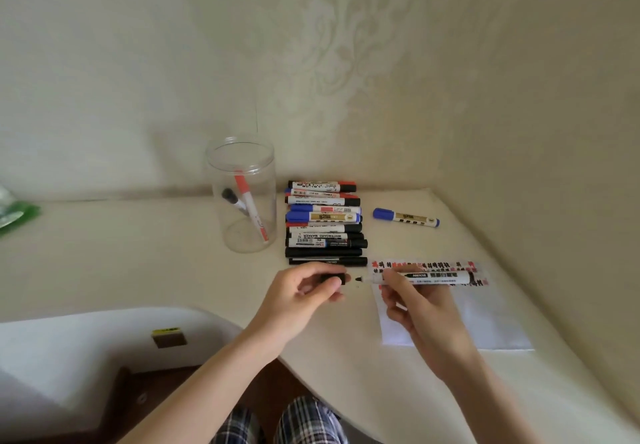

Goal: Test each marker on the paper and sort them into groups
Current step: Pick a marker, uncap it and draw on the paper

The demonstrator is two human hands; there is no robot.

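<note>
1. While the left hand (304, 291) pinches a black cap (334, 278) between thumb and curled fingers (313, 286), the right hand (414, 300) grips an uncapped black whiteboard marker (433, 276), fingers wrapped round its barrel near the tip.
2. That marker lies level, its dark nib pointing at the cap, with a small gap between the two; both are held just above the desk (173, 263).
3. Under and beyond the right fingers lies a white sheet of paper (491, 322), its far edge covered with red and black test scribbles.
4. Just beyond the left fingers a row of capped markers (323, 223) lies side by side, touching: black ones nearest, blue in the middle, red and black farthest.
5. Left of that row, well beyond the left fingers, stands an upright clear plastic jar (242, 197) holding a red pen and a black-capped marker, both leaning.
6. Well beyond the right fingers a single blue marker (406, 217) lies alone, apart from the row.
7. At the far left edge of the desk something green (15, 213) shows, too blurred to name.
</note>
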